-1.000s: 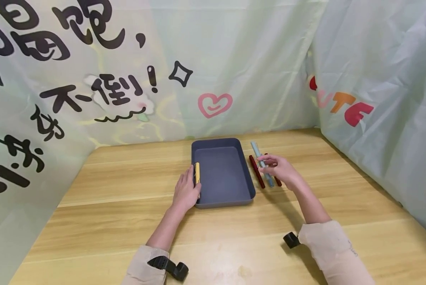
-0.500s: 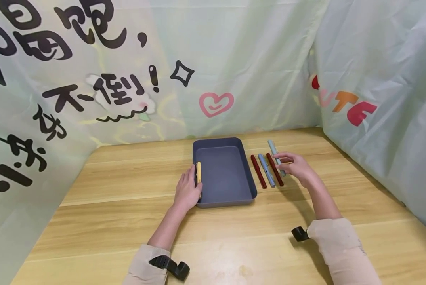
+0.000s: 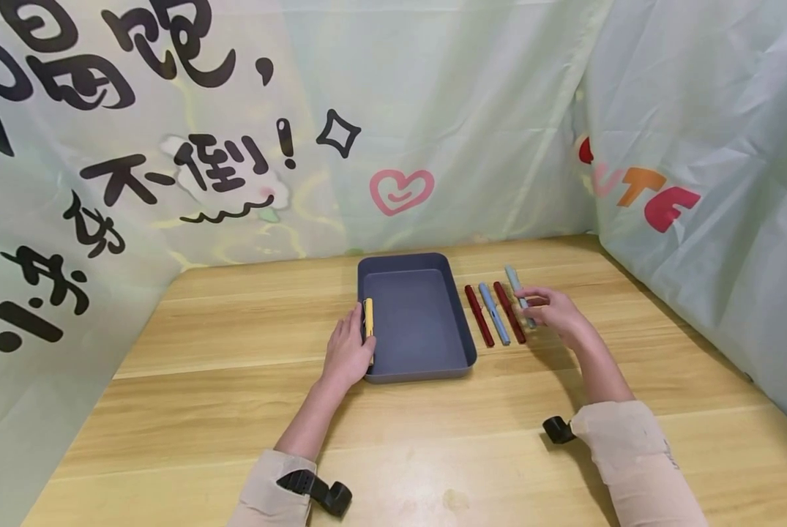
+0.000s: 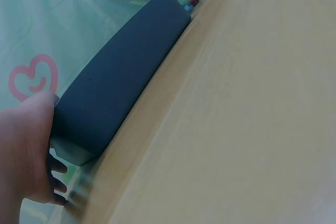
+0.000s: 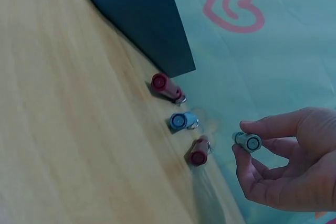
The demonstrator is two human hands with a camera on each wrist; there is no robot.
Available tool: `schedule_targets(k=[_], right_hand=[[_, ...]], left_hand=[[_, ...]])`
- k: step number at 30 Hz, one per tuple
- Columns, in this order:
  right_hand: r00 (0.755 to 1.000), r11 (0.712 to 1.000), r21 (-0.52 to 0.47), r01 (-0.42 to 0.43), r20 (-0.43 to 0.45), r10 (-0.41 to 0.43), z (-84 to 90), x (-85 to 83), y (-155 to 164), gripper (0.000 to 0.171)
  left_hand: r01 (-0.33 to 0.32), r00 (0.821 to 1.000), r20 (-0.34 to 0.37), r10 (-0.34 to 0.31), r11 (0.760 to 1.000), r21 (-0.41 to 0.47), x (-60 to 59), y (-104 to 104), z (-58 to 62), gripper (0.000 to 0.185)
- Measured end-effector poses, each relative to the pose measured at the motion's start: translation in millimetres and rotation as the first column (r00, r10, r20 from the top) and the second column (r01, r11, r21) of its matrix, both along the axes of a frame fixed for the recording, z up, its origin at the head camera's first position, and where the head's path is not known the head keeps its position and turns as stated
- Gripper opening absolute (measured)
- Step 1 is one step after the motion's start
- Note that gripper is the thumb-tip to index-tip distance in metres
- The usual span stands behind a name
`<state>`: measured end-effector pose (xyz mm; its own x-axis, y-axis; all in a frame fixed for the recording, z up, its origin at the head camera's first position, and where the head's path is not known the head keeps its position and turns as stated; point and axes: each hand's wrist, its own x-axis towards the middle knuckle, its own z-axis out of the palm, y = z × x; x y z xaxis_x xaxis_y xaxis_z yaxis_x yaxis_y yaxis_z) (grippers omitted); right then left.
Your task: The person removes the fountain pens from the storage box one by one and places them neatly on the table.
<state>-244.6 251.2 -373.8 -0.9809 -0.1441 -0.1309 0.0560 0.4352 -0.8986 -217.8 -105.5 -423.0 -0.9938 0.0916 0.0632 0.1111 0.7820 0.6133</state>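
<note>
My left hand [image 3: 347,351] grips the left wall of a dark blue-grey tray [image 3: 413,322], thumb over the rim and fingers down the outside, as the left wrist view shows. A yellow pen [image 3: 369,318] lies inside the tray along that wall, partly hidden by the hand. To the right, my right hand [image 3: 554,313] pinches a pale blue-green pen [image 5: 247,141] between thumb and fingertips, just above the table. Left of it lie a dark red pen [image 3: 509,313], a blue pen [image 3: 494,315] and another dark red pen [image 3: 479,316], roughly parallel.
The wooden table [image 3: 235,322] runs back to a printed cloth [image 3: 472,146] hanging behind it, with another cloth [image 3: 716,146] along the right side. A small black camera [image 3: 558,430] is strapped at each wrist.
My right hand has carried the pale pen rightward, from over the blue pen to beyond the right dark red one, then slightly lower. The left hand keeps its hold on the tray.
</note>
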Motion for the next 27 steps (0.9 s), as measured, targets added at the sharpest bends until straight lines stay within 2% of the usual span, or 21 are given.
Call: schedule_targets(k=[13,22,27], right_hand=[[0.998,0.998,0.036,0.053,0.024,-0.053,-15.3,-5.1,9,0.045],[0.998,0.997,0.065,0.041,0.054,-0.045,-21.9,-5.3,12,0.044],[0.999,0.994,0.1,0.037,0.005,-0.038,-26.2,-6.5,13,0.043]], left_hand=[[-0.003,1.0,-0.006,0.003,1.0,0.0,-0.4,0,0.4,0.064],[-0.007,1.0,0.008,0.007,1.0,-0.007,-1.1,0,0.1,0.064],[-0.004,1.0,0.009,0.004,1.0,-0.009,-0.9,0,-0.1,0.064]])
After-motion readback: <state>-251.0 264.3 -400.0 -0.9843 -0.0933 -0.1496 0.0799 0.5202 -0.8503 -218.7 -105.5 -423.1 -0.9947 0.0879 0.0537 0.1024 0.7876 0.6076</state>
